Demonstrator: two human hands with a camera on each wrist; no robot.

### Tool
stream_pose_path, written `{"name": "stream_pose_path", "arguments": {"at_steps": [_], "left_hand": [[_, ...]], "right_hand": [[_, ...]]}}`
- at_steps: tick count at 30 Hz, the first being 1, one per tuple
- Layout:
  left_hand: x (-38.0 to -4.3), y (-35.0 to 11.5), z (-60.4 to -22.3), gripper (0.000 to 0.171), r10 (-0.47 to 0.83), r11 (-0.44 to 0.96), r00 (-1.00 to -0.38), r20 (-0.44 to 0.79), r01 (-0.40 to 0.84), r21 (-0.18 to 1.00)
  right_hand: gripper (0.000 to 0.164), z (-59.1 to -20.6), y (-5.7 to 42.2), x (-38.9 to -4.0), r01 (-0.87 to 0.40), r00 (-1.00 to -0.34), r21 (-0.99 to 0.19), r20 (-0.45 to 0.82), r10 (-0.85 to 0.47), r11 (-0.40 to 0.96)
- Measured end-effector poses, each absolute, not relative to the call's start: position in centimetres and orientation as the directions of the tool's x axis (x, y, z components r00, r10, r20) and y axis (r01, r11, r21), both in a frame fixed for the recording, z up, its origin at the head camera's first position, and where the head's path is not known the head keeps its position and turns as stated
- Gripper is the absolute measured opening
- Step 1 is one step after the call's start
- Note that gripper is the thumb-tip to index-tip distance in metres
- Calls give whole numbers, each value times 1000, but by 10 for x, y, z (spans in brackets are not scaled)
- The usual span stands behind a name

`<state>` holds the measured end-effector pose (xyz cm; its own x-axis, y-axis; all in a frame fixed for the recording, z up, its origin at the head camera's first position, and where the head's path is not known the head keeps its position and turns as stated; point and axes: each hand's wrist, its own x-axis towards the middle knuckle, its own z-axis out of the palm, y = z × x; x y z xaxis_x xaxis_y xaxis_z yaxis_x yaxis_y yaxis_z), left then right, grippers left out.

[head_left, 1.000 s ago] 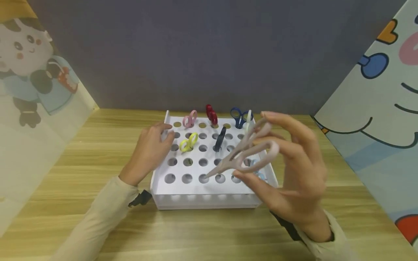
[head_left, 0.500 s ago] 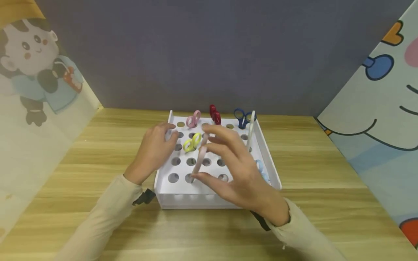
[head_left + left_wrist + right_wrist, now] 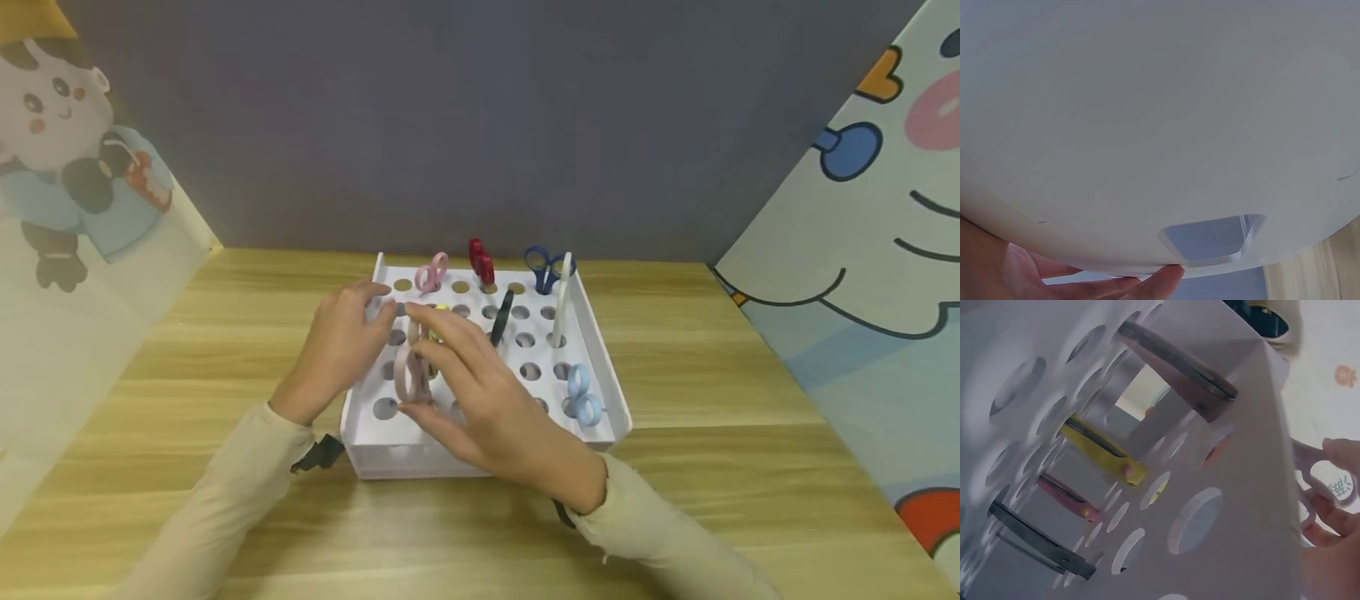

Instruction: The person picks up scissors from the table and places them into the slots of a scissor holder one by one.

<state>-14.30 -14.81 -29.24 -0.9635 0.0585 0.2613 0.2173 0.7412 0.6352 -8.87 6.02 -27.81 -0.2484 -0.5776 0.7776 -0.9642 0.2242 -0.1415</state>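
Note:
My right hand (image 3: 495, 408) pinches the loops of pale mauve scissors (image 3: 402, 375) over the front left of a white holed rack (image 3: 480, 437). In the right wrist view the mauve blades (image 3: 1179, 365) pass down through the rack's holes, with the loops above the top panel. My left hand (image 3: 333, 354) grips the rack's left side wall, thumb and fingers at its upper edge. Its fingertips (image 3: 1163, 280) show beside a cutout in that wall in the left wrist view. Yellow scissors (image 3: 442, 307) are mostly hidden behind the right hand.
Pink (image 3: 430, 275), red (image 3: 482, 265) and navy scissors (image 3: 547, 271) stand in the back row. Black scissors (image 3: 501, 318) are mid-rack, white scissors (image 3: 562, 304) and light blue scissors (image 3: 585, 396) at the right. The rack sits on a wooden table (image 3: 720, 367) before a grey wall.
My right hand has moved left and lowered the mauve scissors from above the rack's right side to its front left, their blades now in a hole. The left hand keeps its place.

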Motion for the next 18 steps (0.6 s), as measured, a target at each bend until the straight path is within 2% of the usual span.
{"name": "stream_pose_path", "arguments": {"at_steps": [5, 9, 14, 18], "left_hand": [[-137, -151, -299, 39, 61, 733, -967, 249, 212, 646], [-134, -152, -300, 40, 53, 740, -965, 258, 212, 638], [-137, -151, -297, 48, 33, 734, -965, 261, 201, 649], [-135, -166, -297, 57, 48, 617, -979, 197, 184, 765]], "right_hand": [[48, -284, 56, -85, -961, -259, -145, 770, -583, 236], [57, -276, 63, -81, -962, -254, -150, 799, -545, 229], [53, -250, 84, -76, -968, -217, -149, 905, -366, 203], [48, -237, 113, -76, -942, -229, -166, 954, -195, 293]]}}
